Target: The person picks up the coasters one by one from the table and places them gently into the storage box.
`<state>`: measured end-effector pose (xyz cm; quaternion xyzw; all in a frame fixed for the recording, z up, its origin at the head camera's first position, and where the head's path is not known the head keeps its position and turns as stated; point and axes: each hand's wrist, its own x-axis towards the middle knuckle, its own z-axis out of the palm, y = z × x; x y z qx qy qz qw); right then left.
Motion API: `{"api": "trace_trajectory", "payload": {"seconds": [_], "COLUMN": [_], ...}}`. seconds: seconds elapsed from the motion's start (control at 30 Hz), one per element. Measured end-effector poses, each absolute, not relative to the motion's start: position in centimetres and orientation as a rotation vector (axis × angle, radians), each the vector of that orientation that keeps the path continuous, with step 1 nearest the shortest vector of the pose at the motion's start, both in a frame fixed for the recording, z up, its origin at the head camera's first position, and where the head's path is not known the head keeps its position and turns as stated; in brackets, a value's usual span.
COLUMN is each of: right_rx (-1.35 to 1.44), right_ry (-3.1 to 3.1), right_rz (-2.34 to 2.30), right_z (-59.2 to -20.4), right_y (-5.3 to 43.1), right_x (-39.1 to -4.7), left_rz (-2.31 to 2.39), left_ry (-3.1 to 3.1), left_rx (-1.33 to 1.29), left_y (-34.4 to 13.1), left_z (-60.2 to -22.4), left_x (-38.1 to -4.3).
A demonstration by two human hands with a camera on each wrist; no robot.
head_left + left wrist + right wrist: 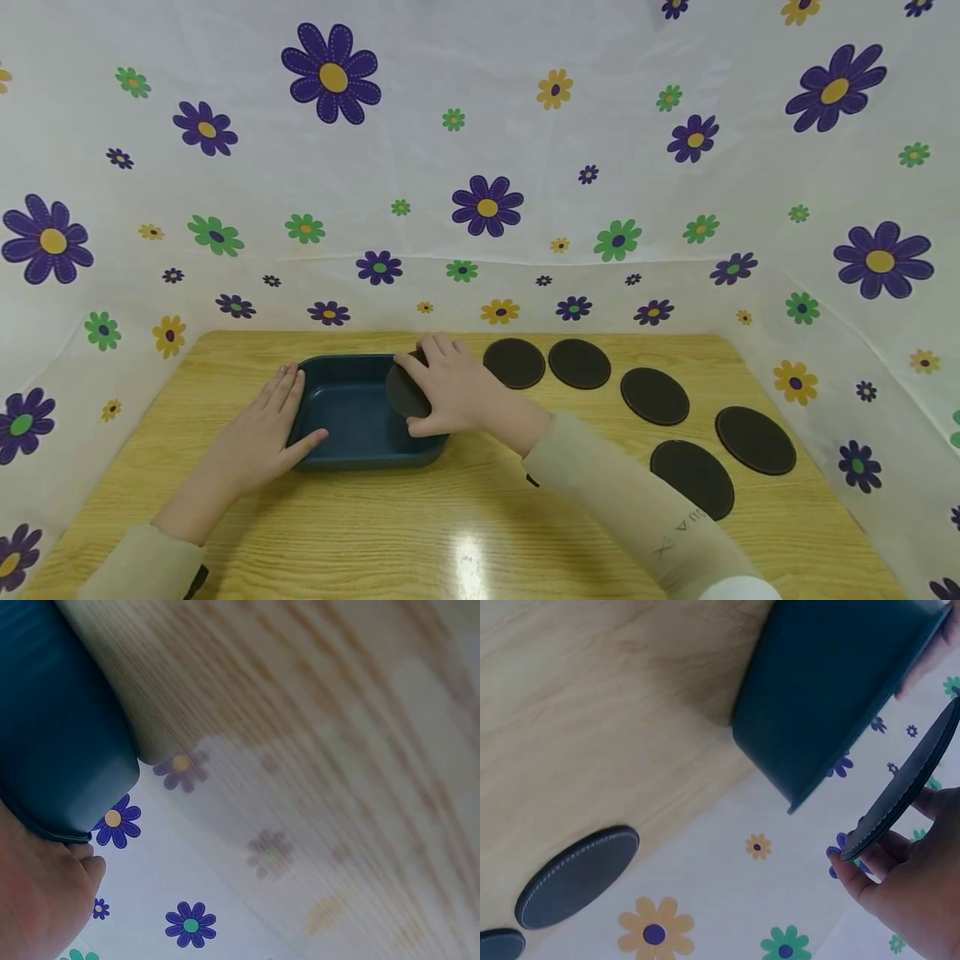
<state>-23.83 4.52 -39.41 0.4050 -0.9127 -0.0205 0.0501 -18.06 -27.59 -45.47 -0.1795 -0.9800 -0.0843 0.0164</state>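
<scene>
A dark blue rectangular container [348, 417] stands on the wooden table. My left hand [258, 429] rests along its left rim, fingers straight and thumb reaching over the near left corner; in the left wrist view, the left hand [45, 892] lies against the rim. Between the fingers and thumb of my right hand [453, 387] is a round black coaster [406, 393], tilted over the container's right end. In the right wrist view the pinched coaster [907, 784], with a stitched edge, is apart from the container's outer wall [825, 690].
Several more black coasters lie flat on the table's right side: one coaster [514, 363] just beyond the right hand, another [580, 364] beside it, and one [693, 479] partly behind the right sleeve [622, 500]. A flower-patterned white cloth [420, 158] walls the back and sides.
</scene>
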Motion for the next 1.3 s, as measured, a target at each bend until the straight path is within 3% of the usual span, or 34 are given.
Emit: {"api": "trace_trajectory", "payload": {"seconds": [0.7, 1.3], "right_rx": [1.331, 1.315], "right_ry": [-2.794, -2.788], "right_rz": [-0.194, -0.213], "right_z": [-43.0, -43.1], "right_y": [0.7, 1.4], "right_x": [-24.5, -24.6], "left_rz": [-0.314, -0.318], "left_ry": [-3.055, -3.045], "left_rx": [-0.551, -0.548], "left_y": [-27.8, -27.6], "left_z": [-45.7, -45.4], "left_x": [-18.1, -17.9]}}
